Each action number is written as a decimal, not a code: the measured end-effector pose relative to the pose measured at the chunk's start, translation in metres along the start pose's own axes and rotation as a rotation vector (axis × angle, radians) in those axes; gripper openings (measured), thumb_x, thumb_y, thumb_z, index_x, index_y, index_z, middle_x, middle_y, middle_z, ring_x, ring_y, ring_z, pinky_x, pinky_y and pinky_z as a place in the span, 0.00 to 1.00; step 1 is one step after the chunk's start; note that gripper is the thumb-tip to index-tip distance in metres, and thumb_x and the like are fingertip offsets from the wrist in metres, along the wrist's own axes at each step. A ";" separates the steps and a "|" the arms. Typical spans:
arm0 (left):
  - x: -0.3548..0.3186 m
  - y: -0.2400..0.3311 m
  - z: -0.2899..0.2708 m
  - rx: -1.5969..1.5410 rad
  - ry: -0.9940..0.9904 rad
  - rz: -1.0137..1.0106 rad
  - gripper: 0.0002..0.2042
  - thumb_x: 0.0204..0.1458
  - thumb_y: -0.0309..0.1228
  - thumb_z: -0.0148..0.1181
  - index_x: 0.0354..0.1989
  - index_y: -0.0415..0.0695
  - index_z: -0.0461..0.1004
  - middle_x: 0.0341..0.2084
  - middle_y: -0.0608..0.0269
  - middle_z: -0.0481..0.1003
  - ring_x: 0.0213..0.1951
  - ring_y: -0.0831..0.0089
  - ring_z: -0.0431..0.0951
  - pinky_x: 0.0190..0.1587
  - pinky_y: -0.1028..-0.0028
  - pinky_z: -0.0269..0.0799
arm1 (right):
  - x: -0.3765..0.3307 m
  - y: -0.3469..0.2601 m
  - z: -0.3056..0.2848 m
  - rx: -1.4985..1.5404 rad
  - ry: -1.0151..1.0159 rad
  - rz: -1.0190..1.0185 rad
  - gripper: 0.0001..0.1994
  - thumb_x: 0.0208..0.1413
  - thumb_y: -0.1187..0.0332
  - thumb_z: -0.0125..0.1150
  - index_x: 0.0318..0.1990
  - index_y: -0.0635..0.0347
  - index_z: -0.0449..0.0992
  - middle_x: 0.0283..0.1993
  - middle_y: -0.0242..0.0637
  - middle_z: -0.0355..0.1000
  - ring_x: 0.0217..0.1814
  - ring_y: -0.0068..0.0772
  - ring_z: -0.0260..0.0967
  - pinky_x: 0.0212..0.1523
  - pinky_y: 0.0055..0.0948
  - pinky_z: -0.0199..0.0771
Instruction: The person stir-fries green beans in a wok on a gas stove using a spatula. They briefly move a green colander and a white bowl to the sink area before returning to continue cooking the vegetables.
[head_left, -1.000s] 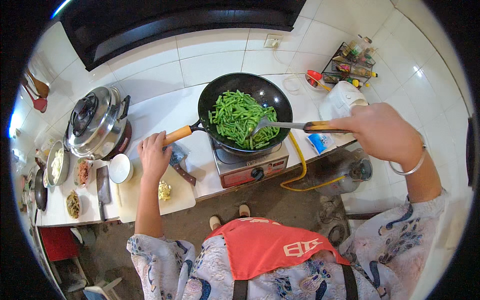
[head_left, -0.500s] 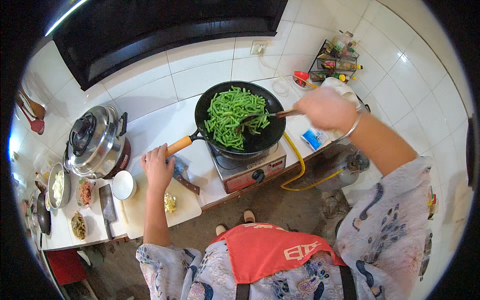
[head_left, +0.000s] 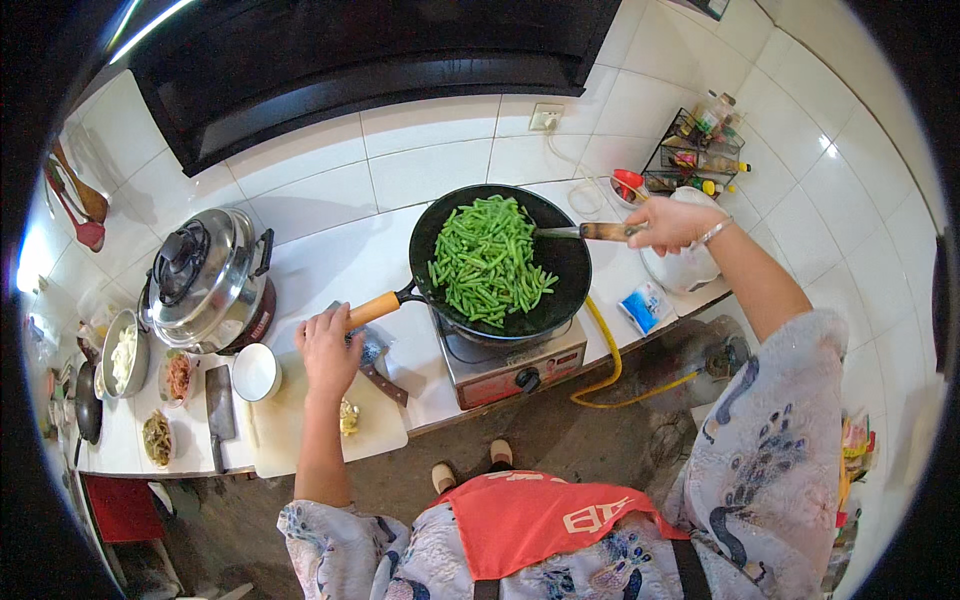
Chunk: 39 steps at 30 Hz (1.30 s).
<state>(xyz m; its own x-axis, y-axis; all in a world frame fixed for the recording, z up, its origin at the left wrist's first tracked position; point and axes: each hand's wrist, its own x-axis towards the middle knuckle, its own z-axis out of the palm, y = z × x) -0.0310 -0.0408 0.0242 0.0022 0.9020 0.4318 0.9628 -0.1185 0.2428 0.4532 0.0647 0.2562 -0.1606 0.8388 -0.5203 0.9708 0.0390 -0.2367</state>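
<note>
Brightly lit, glare on wall tiles [head_left: 800, 165], fisheye-bent edges

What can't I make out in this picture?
In the head view:
Tip of the utensil: hidden by green beans.
Whether the stove is lit: the wok covers its burner.
Inside the steel pot: its lid hides it.
What the bottles hold: too small to tell.

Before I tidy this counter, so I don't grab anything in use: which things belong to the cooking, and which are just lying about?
In use:
wok, left hand on its handle
wooden-handled utensil, in the right hand
green beans
stove

Apparently lying by:
lidded pot
white bowl
cutting board
cleaver
blue packet
</note>
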 end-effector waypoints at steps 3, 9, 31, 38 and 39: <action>0.000 0.000 -0.002 0.003 -0.012 -0.017 0.25 0.43 0.34 0.68 0.54 0.48 0.73 0.45 0.60 0.75 0.51 0.61 0.72 0.60 0.56 0.56 | -0.017 -0.005 0.006 -0.375 0.210 -0.485 0.17 0.49 0.64 0.63 0.45 0.62 0.79 0.27 0.45 0.75 0.28 0.43 0.74 0.34 0.39 0.75; -0.005 0.001 -0.004 0.021 0.043 -0.017 0.25 0.42 0.33 0.69 0.53 0.48 0.73 0.43 0.61 0.76 0.49 0.61 0.72 0.59 0.56 0.57 | -0.042 0.004 -0.035 -0.381 0.298 -0.437 0.17 0.47 0.69 0.62 0.46 0.63 0.78 0.33 0.48 0.76 0.36 0.50 0.74 0.42 0.42 0.73; -0.002 -0.002 0.000 0.021 0.026 0.039 0.24 0.45 0.34 0.68 0.53 0.46 0.73 0.44 0.61 0.76 0.50 0.62 0.72 0.58 0.59 0.57 | -0.143 -0.096 0.029 -0.766 0.272 -0.399 0.21 0.48 0.74 0.53 0.50 0.44 0.79 0.31 0.47 0.77 0.36 0.52 0.76 0.34 0.48 0.75; -0.006 -0.008 0.001 0.026 0.037 0.025 0.26 0.44 0.34 0.68 0.55 0.48 0.72 0.45 0.61 0.75 0.51 0.61 0.72 0.59 0.58 0.57 | -0.195 -0.113 0.005 -0.683 0.151 -0.190 0.16 0.46 0.73 0.55 0.43 0.51 0.82 0.31 0.46 0.76 0.35 0.49 0.75 0.36 0.44 0.74; -0.003 -0.007 0.003 0.016 0.034 0.032 0.26 0.44 0.34 0.69 0.55 0.48 0.72 0.45 0.60 0.75 0.51 0.60 0.71 0.58 0.57 0.57 | -0.191 -0.112 0.014 -0.680 0.137 -0.199 0.14 0.45 0.73 0.54 0.39 0.54 0.82 0.31 0.48 0.76 0.36 0.51 0.76 0.37 0.46 0.75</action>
<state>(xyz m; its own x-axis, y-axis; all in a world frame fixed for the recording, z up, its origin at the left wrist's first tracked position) -0.0366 -0.0420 0.0190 0.0240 0.8832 0.4684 0.9667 -0.1399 0.2143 0.3724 -0.1072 0.3710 -0.3652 0.8395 -0.4024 0.8289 0.4900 0.2698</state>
